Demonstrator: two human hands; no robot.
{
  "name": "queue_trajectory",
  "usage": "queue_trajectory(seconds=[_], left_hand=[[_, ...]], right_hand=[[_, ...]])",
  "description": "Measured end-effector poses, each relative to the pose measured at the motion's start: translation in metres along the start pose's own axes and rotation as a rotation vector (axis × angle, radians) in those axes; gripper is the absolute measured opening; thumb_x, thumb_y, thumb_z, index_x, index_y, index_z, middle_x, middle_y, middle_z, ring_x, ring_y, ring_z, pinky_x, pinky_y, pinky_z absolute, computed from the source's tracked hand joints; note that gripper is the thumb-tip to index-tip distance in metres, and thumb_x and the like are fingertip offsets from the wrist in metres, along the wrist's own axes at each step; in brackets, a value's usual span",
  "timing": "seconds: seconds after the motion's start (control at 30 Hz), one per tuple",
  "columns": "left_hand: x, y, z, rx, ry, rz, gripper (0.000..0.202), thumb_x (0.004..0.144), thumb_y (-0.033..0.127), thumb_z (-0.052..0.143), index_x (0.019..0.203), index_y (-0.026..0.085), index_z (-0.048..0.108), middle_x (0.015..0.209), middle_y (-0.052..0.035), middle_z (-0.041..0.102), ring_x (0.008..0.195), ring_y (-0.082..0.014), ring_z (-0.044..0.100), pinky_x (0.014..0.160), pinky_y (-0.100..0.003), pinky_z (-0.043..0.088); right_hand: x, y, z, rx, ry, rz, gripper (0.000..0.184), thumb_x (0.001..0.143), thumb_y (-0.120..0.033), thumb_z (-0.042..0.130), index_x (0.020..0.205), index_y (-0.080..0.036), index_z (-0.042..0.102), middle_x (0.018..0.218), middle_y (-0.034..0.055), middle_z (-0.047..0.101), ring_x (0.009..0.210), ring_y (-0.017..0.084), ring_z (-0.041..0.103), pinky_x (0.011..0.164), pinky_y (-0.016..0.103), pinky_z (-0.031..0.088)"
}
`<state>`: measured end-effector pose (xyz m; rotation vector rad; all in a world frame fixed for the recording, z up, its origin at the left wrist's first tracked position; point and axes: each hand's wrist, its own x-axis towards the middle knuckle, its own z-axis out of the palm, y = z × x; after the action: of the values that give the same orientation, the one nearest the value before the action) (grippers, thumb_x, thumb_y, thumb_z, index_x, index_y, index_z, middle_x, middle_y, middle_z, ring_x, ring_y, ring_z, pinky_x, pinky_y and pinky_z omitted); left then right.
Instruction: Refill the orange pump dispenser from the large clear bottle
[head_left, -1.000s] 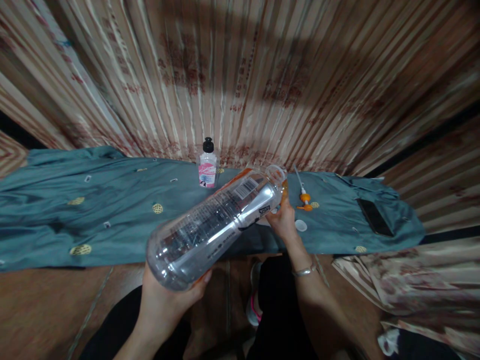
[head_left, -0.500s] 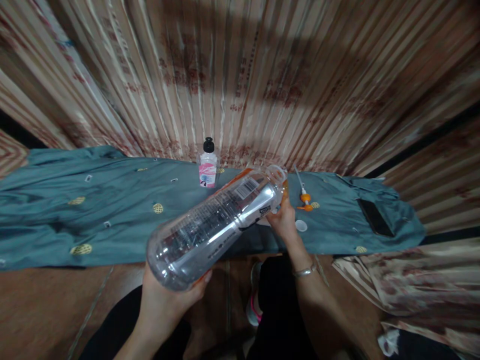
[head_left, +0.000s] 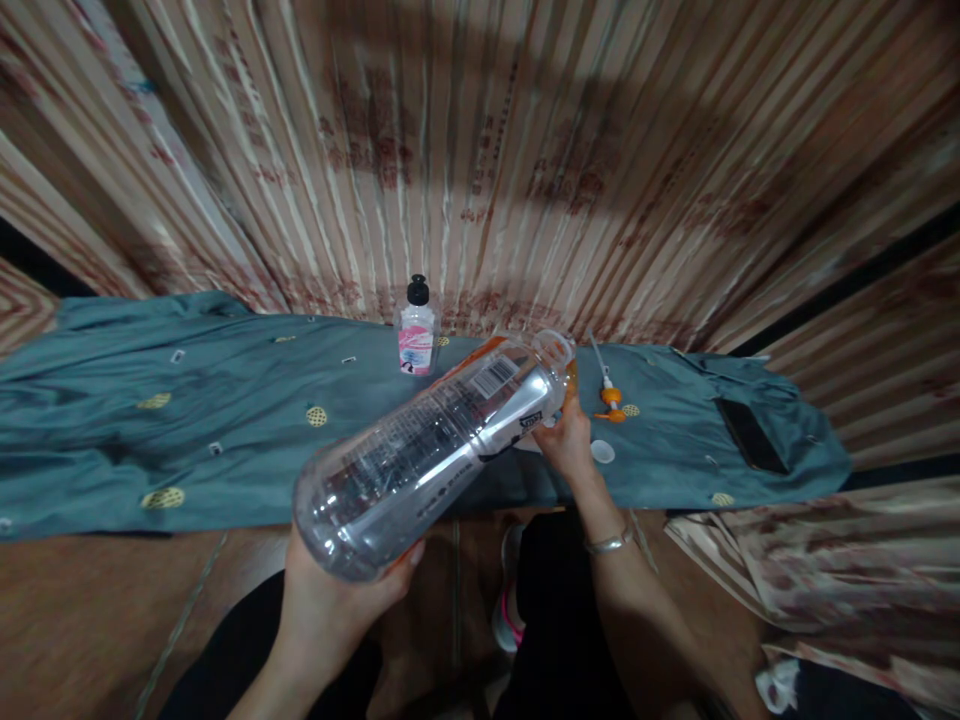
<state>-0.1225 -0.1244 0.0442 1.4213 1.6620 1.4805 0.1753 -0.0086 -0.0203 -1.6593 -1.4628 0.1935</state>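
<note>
A large clear plastic bottle point(head_left: 420, 450) with a barcode label is held tilted above the cloth. Its base faces me at lower left and its neck points up and right. My left hand point(head_left: 337, 590) is closed around the base, the thumb on the near side. My right hand point(head_left: 566, 440) grips near the neck end, most of its fingers hidden behind the bottle. Something amber shows beside the neck there; I cannot make out what it is. Right of that hand lie an orange pump top point(head_left: 611, 400) with a clear tube and a small white cap point(head_left: 602, 451).
A small bottle point(head_left: 416, 345) with a black cap and pink label stands at the back of the table's teal cloth point(head_left: 247, 410). A dark phone point(head_left: 752, 436) lies at the right end. A patterned curtain point(head_left: 480, 180) hangs right behind the table.
</note>
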Motion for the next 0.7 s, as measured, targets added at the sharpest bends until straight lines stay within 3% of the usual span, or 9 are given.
queue_trajectory(seconds=[0.3, 0.47, 0.5, 0.6, 0.7], left_hand=[[-0.002, 0.001, 0.002, -0.052, 0.043, 0.028, 0.051, 0.066, 0.057, 0.089, 0.097, 0.026, 0.063, 0.090, -0.0031, 0.067, 0.088, -0.0320, 0.072, 0.106, -0.056, 0.057], [0.002, -0.005, -0.003, 0.018, -0.094, 0.062, 0.052, 0.057, 0.047, 0.096, 0.090, 0.027, 0.061, 0.081, -0.0003, 0.066, 0.083, -0.0325, 0.075, 0.098, -0.053, 0.064], [0.002, -0.006, -0.004, -0.012, -0.041, 0.044, 0.048, 0.064, 0.049, 0.092, 0.094, 0.027, 0.061, 0.084, -0.0007, 0.066, 0.088, -0.0328, 0.075, 0.104, -0.055, 0.061], [0.002, -0.011, -0.006, -0.003, -0.001, 0.096, 0.048, 0.068, 0.048, 0.090, 0.100, 0.027, 0.062, 0.088, -0.0023, 0.068, 0.095, -0.0343, 0.076, 0.106, -0.055, 0.061], [0.006, -0.015, -0.009, 0.055, -0.114, 0.160, 0.049, 0.064, 0.042, 0.093, 0.098, 0.027, 0.061, 0.084, -0.0023, 0.069, 0.088, -0.0341, 0.078, 0.100, -0.054, 0.065]], right_hand=[[0.000, -0.004, -0.001, 0.015, -0.005, 0.007, 0.073, 0.076, -0.057, 0.074, 0.134, -0.015, 0.060, 0.117, 0.0172, 0.079, 0.105, 0.037, 0.078, 0.088, 0.049, 0.064], [-0.001, -0.004, -0.001, -0.007, 0.002, -0.005, 0.074, 0.077, -0.059, 0.074, 0.136, -0.017, 0.059, 0.116, 0.0157, 0.079, 0.103, 0.036, 0.078, 0.085, 0.047, 0.064], [-0.001, -0.003, -0.001, -0.010, 0.000, -0.013, 0.075, 0.077, -0.059, 0.074, 0.136, -0.016, 0.059, 0.117, 0.0159, 0.079, 0.103, 0.036, 0.078, 0.086, 0.048, 0.064], [0.000, -0.003, -0.001, -0.012, -0.002, -0.026, 0.075, 0.078, -0.060, 0.073, 0.137, -0.015, 0.058, 0.119, 0.0168, 0.078, 0.105, 0.036, 0.078, 0.088, 0.049, 0.064], [0.000, -0.003, -0.001, -0.003, -0.004, -0.009, 0.077, 0.076, -0.060, 0.074, 0.137, -0.016, 0.058, 0.119, 0.0169, 0.079, 0.105, 0.036, 0.078, 0.088, 0.049, 0.064]])
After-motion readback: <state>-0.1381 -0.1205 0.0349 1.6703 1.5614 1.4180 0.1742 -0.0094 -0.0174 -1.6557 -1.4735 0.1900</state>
